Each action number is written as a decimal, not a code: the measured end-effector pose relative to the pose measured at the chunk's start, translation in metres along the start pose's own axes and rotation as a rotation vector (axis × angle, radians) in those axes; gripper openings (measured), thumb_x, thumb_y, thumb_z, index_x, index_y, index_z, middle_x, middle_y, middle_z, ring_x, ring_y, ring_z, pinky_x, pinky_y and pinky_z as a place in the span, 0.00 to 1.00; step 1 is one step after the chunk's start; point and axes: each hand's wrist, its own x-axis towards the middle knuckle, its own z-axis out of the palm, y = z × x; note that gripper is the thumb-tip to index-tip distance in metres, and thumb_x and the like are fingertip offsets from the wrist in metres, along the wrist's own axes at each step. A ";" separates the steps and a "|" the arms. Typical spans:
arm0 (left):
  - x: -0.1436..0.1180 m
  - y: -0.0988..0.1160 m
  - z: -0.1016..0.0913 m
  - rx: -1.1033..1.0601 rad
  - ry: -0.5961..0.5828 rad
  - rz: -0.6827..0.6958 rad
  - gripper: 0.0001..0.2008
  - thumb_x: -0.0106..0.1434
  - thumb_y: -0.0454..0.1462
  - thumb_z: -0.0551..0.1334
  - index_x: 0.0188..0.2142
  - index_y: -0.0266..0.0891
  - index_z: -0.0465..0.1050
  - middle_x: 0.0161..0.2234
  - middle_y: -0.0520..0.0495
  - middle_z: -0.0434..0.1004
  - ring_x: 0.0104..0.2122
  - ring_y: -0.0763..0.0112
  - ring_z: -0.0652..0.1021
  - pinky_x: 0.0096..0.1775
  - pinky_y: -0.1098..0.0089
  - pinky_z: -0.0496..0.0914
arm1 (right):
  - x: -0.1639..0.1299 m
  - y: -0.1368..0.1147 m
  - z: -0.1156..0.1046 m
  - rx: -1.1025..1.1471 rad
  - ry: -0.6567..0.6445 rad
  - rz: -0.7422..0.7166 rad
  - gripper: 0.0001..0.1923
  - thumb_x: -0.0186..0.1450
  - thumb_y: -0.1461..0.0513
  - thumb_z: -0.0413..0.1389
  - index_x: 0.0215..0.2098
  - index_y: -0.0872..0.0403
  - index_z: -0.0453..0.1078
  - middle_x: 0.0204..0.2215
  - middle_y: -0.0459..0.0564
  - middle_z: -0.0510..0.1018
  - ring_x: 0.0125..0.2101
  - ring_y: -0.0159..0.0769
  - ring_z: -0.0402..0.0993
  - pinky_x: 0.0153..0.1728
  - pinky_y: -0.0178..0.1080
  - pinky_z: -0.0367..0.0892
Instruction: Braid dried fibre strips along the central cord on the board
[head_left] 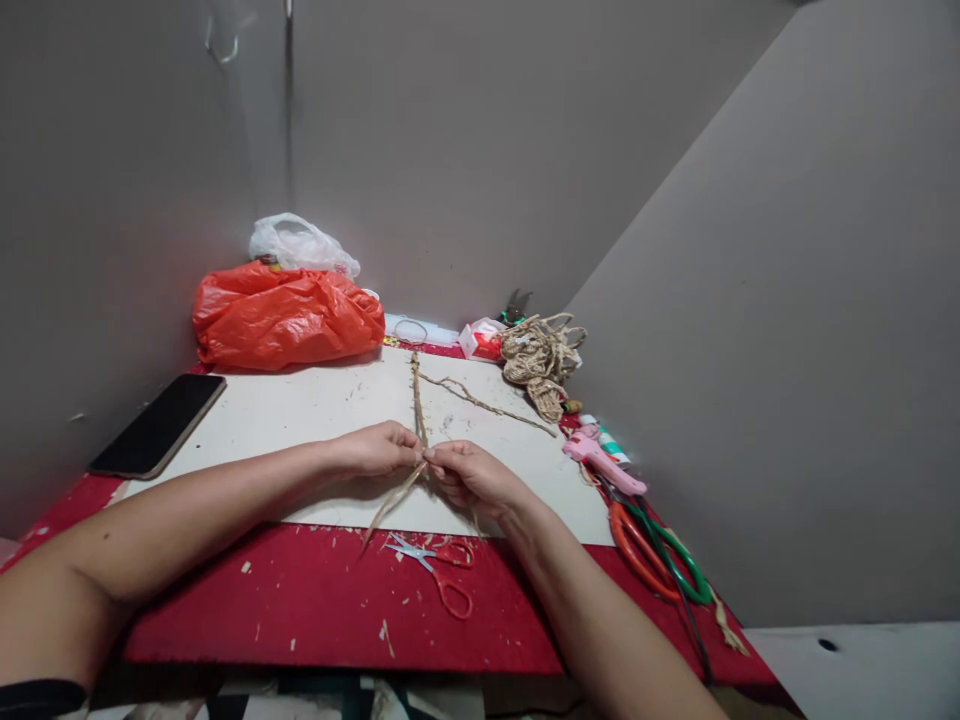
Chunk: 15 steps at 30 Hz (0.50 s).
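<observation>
My left hand (384,448) and my right hand (469,476) meet over a white board (300,410), both with fingers pinched. Between them is the near end of a braided plant-fibre cord (418,395), which runs away from me across the board. Loose fibre strands (394,505) trail from my fingertips toward me. The exact grip of each hand on the strands is partly hidden by the fingers. A thinner twisted cord (487,403) branches off to the right. Small red-handled scissors (439,570) lie partly open on the red cloth, just in front of the board.
The red tablecloth (300,610) holds a phone (161,425) at left and an orange plastic bag (289,315) behind. At right are coiled braided cord (540,350), a pink glue gun (604,462) and large scissors with red and green handles (641,555). Grey walls close in behind and right.
</observation>
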 end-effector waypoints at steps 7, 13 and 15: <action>-0.013 0.012 0.005 0.716 0.192 0.066 0.14 0.58 0.36 0.51 0.29 0.34 0.74 0.27 0.43 0.75 0.26 0.69 0.72 0.28 0.72 0.60 | 0.005 0.006 0.024 -0.106 0.271 -0.043 0.10 0.52 0.60 0.52 0.16 0.56 0.64 0.05 0.35 0.52 0.08 0.20 0.40 0.09 0.29 0.37; -0.028 0.021 0.027 1.163 0.275 0.086 0.13 0.59 0.35 0.51 0.36 0.32 0.73 0.32 0.36 0.77 0.32 0.58 0.78 0.33 0.66 0.67 | 0.002 0.006 0.038 -0.001 0.379 -0.096 0.20 0.53 0.57 0.55 0.10 0.52 0.50 0.05 0.35 0.50 0.07 0.19 0.42 0.09 0.29 0.38; -0.030 0.021 0.031 1.253 0.268 0.115 0.12 0.56 0.31 0.54 0.37 0.30 0.73 0.32 0.35 0.77 0.33 0.56 0.78 0.33 0.65 0.69 | 0.001 0.005 0.042 0.028 0.394 -0.104 0.21 0.53 0.55 0.56 0.11 0.53 0.51 0.05 0.35 0.49 0.07 0.19 0.41 0.09 0.29 0.37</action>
